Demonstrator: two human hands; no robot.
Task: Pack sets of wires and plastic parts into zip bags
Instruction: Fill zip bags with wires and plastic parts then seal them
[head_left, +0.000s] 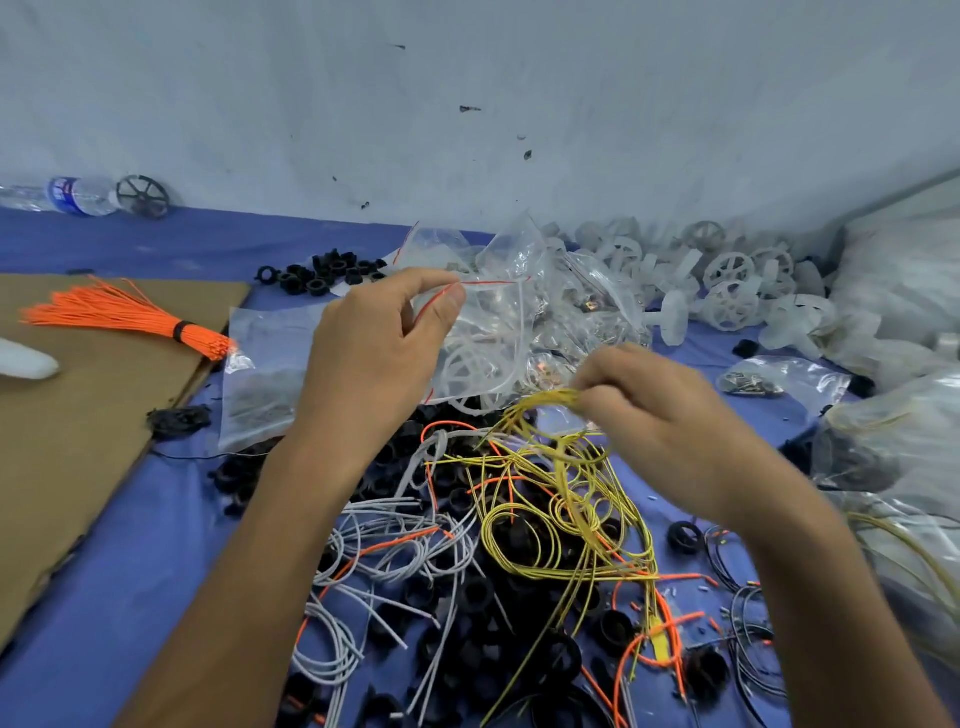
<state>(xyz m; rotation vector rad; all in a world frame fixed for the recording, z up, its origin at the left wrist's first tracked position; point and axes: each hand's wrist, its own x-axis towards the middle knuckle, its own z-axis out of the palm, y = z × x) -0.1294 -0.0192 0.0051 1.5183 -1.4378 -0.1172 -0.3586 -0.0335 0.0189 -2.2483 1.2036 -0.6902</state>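
My left hand (379, 348) pinches the red-lined top edge of a clear zip bag (488, 343) that holds a white plastic wheel. My right hand (654, 415) pinches a bunch of yellow wires (540, 402) just below the bag. Beneath both hands lies a tangle of yellow wires (566, 519), grey wires (384, 551), orange wires (670, 629) and black plastic rings (478, 592) on the blue cloth (130, 571).
A tied bundle of orange wires (130, 314) lies on brown cardboard (78, 415) at left. White plastic wheels (727, 280) pile up at back right beside filled bags (893, 441). More black rings (322, 273) and a water bottle (78, 195) sit near the wall.
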